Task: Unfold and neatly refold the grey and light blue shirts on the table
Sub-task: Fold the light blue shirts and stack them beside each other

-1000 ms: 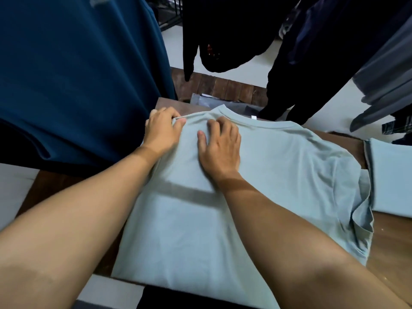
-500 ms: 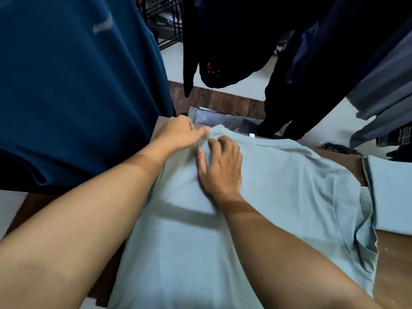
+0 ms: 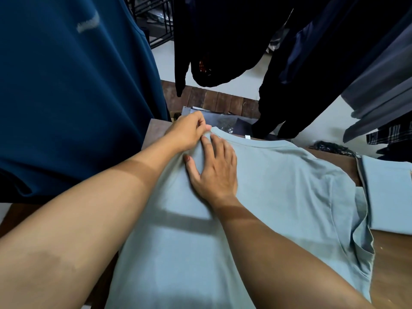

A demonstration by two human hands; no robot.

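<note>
A light blue shirt (image 3: 278, 197) lies spread flat over the wooden table (image 3: 401, 264), its neckline at the far edge and a sleeve bunched at the right. My left hand (image 3: 189, 130) pinches the shirt's far left shoulder corner. Flat on the cloth just beside it, my right hand (image 3: 214, 168) presses down with straight fingers. A second light blue folded garment (image 3: 388, 192) lies at the right edge of the table. No grey shirt can be told apart on the table.
A dark teal shirt (image 3: 66, 97) hangs close on the left, touching my left arm's side. Black and navy clothes (image 3: 245, 41) hang beyond the table, grey ones (image 3: 379, 85) at the right. Packaged items (image 3: 223, 121) lie behind the far table edge.
My left hand slid inward along the far edge and now pinches the shoulder corner right next to my right fingertips. My right hand stayed pressed flat on the shirt.
</note>
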